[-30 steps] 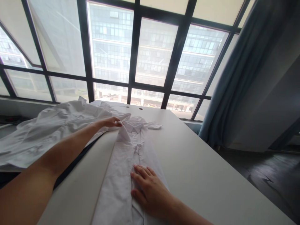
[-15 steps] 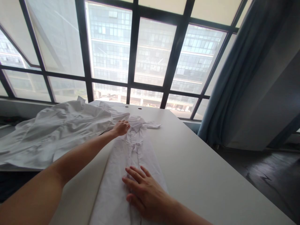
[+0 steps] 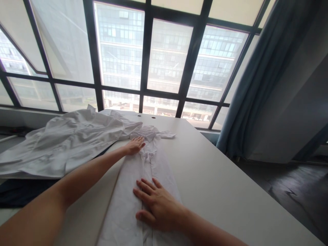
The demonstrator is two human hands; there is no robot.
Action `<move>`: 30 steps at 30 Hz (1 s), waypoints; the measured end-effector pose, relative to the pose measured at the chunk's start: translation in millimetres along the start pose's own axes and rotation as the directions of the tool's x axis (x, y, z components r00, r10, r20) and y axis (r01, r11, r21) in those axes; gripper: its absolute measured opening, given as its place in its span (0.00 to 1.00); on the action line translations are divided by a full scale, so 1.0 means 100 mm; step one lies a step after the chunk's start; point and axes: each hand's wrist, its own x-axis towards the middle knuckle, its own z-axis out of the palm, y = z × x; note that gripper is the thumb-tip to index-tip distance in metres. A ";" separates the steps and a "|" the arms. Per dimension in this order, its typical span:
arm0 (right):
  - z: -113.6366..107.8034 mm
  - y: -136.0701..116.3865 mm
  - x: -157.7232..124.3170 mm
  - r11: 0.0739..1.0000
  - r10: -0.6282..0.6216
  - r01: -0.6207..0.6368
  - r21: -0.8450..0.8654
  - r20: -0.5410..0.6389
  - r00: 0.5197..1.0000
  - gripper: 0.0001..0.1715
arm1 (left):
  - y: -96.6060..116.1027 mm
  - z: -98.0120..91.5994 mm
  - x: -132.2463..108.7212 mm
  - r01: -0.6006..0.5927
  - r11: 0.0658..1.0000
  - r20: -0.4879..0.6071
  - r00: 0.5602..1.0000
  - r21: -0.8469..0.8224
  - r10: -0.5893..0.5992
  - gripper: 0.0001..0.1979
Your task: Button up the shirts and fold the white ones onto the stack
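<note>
A white shirt (image 3: 133,191) lies folded into a long narrow strip on the white table (image 3: 217,191), its collar end toward the window. My left hand (image 3: 134,145) is stretched far out and rests flat, fingers open, on the cloth just below the collar (image 3: 148,131). My right hand (image 3: 153,205) lies flat with spread fingers on the near part of the strip, over the button placket. Neither hand holds anything.
A heap of rumpled white garments (image 3: 64,143) covers the table's left side, over a dark cloth (image 3: 23,193). A small white scrap (image 3: 167,135) lies beside the collar. Large windows (image 3: 166,61) stand behind; a blue-grey curtain (image 3: 256,85) hangs right. The table's right edge drops to dark floor.
My left hand has let go of the shirt's shoulder fold and now lies flat below the collar. The right hand slid slightly left and nearer on the strip.
</note>
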 end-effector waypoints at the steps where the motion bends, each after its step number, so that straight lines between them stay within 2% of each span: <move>1: 0.01 0.01 0.00 1.000 0.000 0.000 -0.005 -0.003 1.000 0.38 | 0.06 0.00 -0.08 -0.028 1.000 -0.029 0.999 -0.005 0.028 0.31; 3: 0.03 0.01 0.01 1.000 -0.004 0.003 -0.009 -0.007 1.000 0.38 | 0.17 0.03 -0.28 -0.100 0.995 -0.067 0.993 -0.014 0.099 0.31; 5: 0.06 -0.01 0.02 1.000 -0.007 0.007 0.002 -0.007 1.000 0.37 | 0.29 0.08 -0.48 -0.154 0.988 -0.041 0.987 -0.020 0.153 0.31; 8: 0.11 -0.05 0.05 0.999 -0.009 0.009 0.040 -0.016 1.000 0.37 | 0.43 0.13 -0.69 -0.160 0.987 0.060 0.985 -0.009 0.161 0.30; 11: 0.08 -0.01 0.08 0.991 -0.017 0.028 0.129 -0.083 0.996 0.32 | 0.48 0.09 -0.82 -0.138 0.990 0.069 0.988 -0.004 0.138 0.29; 13: -0.01 0.13 0.06 0.988 0.012 0.019 0.155 -0.196 0.980 0.27 | 0.44 0.02 -0.94 -0.131 0.991 0.037 0.991 -0.014 0.132 0.28; 15: -0.13 0.37 0.00 0.993 0.081 -0.049 0.109 -0.312 0.947 0.24 | 0.34 -0.06 -1.11 -0.152 0.988 0.007 0.988 -0.024 0.152 0.26; 18: -0.29 0.79 -0.12 0.975 0.212 -0.222 0.012 -0.357 0.910 0.31 | 0.14 -0.14 -1.44 -0.199 0.979 -0.028 0.980 -0.049 0.198 0.24; 21: -0.33 1.06 -0.19 0.959 0.268 -0.283 -0.015 -0.278 0.923 0.36 | 0.03 -0.21 -1.72 -0.252 0.964 -0.058 0.967 -0.084 0.247 0.22; 23: -0.31 1.09 -0.21 0.964 0.261 -0.264 0.015 -0.218 0.941 0.36 | 0.03 -0.27 -1.86 -0.301 0.948 -0.021 0.954 -0.108 0.300 0.24; 27: -0.34 0.90 -0.29 0.967 0.251 -0.246 0.061 -0.094 0.963 0.38 | 0.17 -0.43 -2.07 -0.365 0.915 0.136 0.911 -0.171 0.389 0.31; 30: -0.41 0.70 -0.38 0.966 0.248 -0.249 0.063 0.021 0.968 0.42 | 0.32 -0.50 -2.18 -0.404 0.885 0.243 0.857 -0.234 0.455 0.39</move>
